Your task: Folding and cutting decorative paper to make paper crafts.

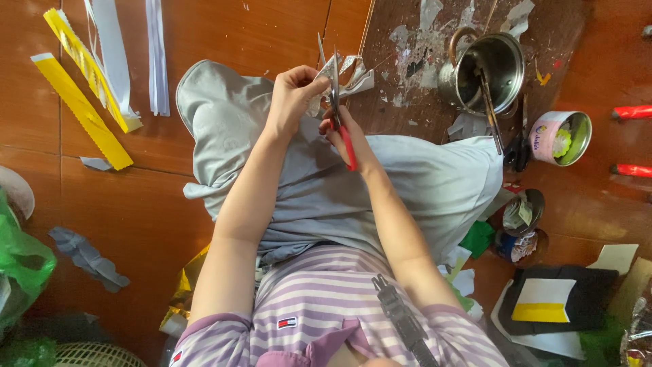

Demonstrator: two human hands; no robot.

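1. Striped shirt [319, 306] nearest; left hand [293, 95] fingers are pinching crumpled paper [350, 75] above the knees.
2. Right hand [343, 132] is gripping red-handled scissors [337, 102]; blades are running close to left fingertips, so a nick looks possible.

Bare floor [224, 34] ahead-left open; metal pot [483, 71], tin [560, 138] crowd right.

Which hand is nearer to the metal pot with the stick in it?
The right hand, holding the red-handled scissors, is nearer: the metal pot sits off to its right. The left hand, pinching the folded paper piece, is farther over.
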